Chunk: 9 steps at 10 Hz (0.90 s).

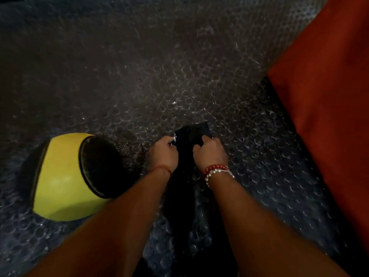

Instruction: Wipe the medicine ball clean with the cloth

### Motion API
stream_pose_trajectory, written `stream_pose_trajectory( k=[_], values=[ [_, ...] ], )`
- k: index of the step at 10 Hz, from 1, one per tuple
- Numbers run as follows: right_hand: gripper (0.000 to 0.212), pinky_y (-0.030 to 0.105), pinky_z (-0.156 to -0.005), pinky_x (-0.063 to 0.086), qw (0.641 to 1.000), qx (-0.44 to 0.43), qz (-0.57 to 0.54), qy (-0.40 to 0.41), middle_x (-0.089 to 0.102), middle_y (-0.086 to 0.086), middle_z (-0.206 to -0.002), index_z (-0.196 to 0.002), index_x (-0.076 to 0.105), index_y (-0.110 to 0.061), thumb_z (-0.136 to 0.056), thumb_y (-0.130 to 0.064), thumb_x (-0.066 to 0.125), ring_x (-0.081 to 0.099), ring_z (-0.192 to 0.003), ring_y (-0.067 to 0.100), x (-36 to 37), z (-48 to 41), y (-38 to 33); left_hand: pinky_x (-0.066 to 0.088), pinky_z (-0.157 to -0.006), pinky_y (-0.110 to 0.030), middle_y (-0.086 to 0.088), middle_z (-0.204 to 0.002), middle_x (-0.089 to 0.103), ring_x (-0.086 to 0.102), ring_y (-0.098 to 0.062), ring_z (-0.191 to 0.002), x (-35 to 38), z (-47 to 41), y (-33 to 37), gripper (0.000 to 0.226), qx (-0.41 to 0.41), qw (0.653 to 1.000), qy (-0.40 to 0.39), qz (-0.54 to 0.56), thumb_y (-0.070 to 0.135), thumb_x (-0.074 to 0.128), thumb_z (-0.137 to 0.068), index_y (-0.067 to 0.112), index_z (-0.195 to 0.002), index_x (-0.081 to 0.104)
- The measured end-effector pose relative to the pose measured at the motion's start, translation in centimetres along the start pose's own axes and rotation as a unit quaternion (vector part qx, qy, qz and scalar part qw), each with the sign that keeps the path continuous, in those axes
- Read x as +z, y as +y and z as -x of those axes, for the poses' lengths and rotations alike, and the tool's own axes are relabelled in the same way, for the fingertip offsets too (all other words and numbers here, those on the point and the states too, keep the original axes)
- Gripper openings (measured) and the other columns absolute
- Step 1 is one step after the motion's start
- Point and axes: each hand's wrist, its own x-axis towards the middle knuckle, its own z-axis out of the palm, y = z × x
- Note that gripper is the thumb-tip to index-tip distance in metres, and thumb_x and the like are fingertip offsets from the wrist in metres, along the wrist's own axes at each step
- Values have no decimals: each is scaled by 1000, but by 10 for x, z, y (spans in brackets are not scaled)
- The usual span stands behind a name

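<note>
Left hand [164, 151] and right hand [209, 151] both grip the dark cloth [192, 134]; bunch it into a firm pad before reaching the yellow-and-black medicine ball [65, 176] nearby

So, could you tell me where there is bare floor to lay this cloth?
Beyond the left hand and right hand, which grip the dark cloth, the dark ring-patterned mat lies bare from the yellow and black medicine ball across to the red padded block. It is crowded between the ball and the left hand.
</note>
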Motion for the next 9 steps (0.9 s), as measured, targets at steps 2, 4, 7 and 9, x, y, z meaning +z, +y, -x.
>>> stream_pose_trajectory(
  k=[2,4,7,9],
  values=[
    [58,66,-110,11,986,-31,151,-62,21,3,-152,-145,27,-33,-90,-28,45,19,-141,37,16,-11,23,50,-92,-36,-16,-116,67,62,-31,-108,9,-21,-15,34,9,999,11,-50,9,61,-91,13,-125,64],
    [61,66,-111,1,988,-54,146,-1,11,7,-157,-147,24,-29,-91,-36,46,-3,-145,35,7,-3,18,45,-93,-29,-13,-119,62,62,-27,-105,-20,-18,12,30,106,993,19,-57,15,65,-92,11,-121,66],
    [64,58,-116,2,976,-164,140,31,1,3,-160,-150,14,-29,-94,-44,41,-7,-147,28,-54,19,-67,49,-82,-32,-2,-96,75,67,-22,-95,-160,-25,109,16,257,945,7,-202,19,59,-94,19,-88,74],
    [64,52,-117,4,969,-223,71,75,-6,-2,-160,-150,9,-34,-96,-46,40,-12,-147,22,-181,83,-188,54,-77,-41,-7,-87,73,68,-29,-87,-266,18,196,18,298,943,63,-132,17,59,-93,13,-82,73]
  ],
)
